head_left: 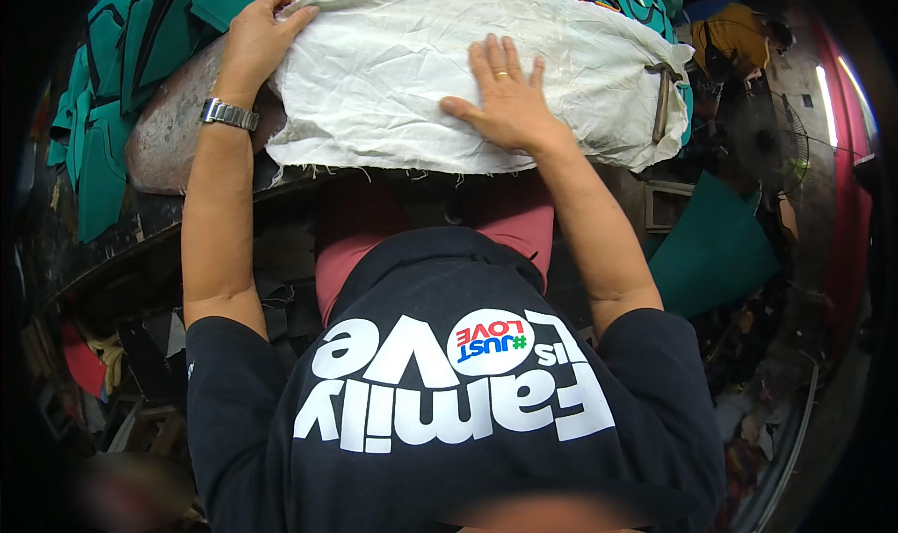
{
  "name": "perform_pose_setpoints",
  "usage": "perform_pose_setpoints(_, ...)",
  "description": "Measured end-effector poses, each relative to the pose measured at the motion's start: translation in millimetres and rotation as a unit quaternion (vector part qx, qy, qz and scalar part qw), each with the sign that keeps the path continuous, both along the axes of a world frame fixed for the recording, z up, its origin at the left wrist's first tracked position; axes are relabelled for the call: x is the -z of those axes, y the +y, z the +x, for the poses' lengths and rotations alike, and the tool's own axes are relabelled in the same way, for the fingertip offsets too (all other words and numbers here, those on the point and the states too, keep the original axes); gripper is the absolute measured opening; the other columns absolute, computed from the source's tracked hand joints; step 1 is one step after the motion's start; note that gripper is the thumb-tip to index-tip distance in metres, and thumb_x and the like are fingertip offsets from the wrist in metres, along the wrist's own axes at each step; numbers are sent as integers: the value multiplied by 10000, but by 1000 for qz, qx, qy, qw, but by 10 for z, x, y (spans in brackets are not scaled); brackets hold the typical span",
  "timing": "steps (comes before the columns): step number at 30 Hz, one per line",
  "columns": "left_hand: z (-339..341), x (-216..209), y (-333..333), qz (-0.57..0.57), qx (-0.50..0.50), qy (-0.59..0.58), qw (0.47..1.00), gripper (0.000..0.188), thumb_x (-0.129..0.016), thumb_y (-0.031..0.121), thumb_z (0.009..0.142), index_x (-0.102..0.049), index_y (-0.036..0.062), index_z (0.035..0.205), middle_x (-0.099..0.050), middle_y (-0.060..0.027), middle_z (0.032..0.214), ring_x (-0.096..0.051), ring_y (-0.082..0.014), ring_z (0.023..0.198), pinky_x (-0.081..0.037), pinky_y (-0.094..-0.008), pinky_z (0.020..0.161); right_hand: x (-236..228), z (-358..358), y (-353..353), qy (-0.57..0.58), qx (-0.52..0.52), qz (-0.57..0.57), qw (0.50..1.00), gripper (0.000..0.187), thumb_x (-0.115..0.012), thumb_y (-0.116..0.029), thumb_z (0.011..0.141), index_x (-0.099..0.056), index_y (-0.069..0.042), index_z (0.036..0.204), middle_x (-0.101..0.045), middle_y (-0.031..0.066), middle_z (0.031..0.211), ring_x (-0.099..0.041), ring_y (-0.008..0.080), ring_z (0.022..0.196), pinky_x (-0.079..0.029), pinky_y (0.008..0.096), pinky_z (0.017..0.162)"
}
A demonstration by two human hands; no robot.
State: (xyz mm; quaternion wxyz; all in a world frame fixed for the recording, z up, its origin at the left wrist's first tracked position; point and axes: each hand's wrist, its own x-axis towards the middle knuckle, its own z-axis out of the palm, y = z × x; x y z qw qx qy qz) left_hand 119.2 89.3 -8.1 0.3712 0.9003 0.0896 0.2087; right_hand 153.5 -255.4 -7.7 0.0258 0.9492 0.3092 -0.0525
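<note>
A creased white cloth [393,84] with frayed edges lies spread across the bench in front of me. My left hand [267,36] is at its upper left corner, thumb and fingers closed on the edge. Flat on the cloth's middle rests my right hand [506,101], fingers spread, holding nothing. A hammer-like tool [663,105] lies on the cloth's right end. Whatever is under the cloth is hidden.
A reddish-brown stone slab [173,131] sits left of the cloth, with stacked teal cut pieces [103,131] beyond it. At right are a teal sheet [716,245], a fan [772,140] and another person in a mustard shirt [732,39].
</note>
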Motion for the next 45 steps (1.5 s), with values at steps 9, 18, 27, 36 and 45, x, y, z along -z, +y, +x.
perform_pose_setpoints(9, -7, -31, -27, 25, -12, 27, 999, 374, -718, 363, 879, -676, 24, 1030, -713, -154, 917, -660, -258, 802, -506, -351, 766, 19, -308, 861, 5, -56, 83, 995, 1189, -436, -855, 810, -197, 33, 1563, -113, 264, 1641, -19, 389, 1540, 30, 654, 1179)
perform_pose_setpoints(18, -41, -88, -24, 41, -23, 44, 998, 394, -720, 358, 857, -684, 17, 1049, -724, -185, 982, -693, -331, 896, -513, -391, 809, -431, 682, -965, -138, 74, 290, 944, 1108, -819, -444, 788, -144, -105, 1598, -467, 262, 1475, -531, 414, 1284, -411, 454, 1075)
perform_pose_setpoints(27, -58, -71, -153, 50, -64, 56, 995, 438, -674, 401, 921, -696, 61, 1196, -736, -168, 1071, -701, -296, 950, -513, -358, 850, -477, 1578, -2839, -143, 473, 158, 855, 1098, -730, -253, 811, 27, -160, 1602, -631, 256, 1276, -620, 412, 1169, -452, 483, 1016)
perform_pose_setpoints(36, -71, 68, -143, -55, -81, -65, 993, 398, -661, 293, 974, -669, -13, 1228, -741, -109, 1097, -655, -143, 968, -489, -269, 869, -191, 1767, -2874, -186, 364, 108, 906, 983, -672, -123, 804, -92, -152, 1596, -639, 287, 1168, -623, 460, 1103, -470, 511, 979)
perform_pose_setpoints(45, -118, 81, -181, -49, -109, -108, 987, 365, -641, 291, 991, -672, 38, 1253, -736, -89, 1109, -648, -124, 968, -485, -258, 886, -358, 1632, -2976, -331, 243, 257, 875, 925, -618, -54, 784, -140, -110, 1574, -523, 316, 1350, -544, 492, 1190, -421, 507, 1031)
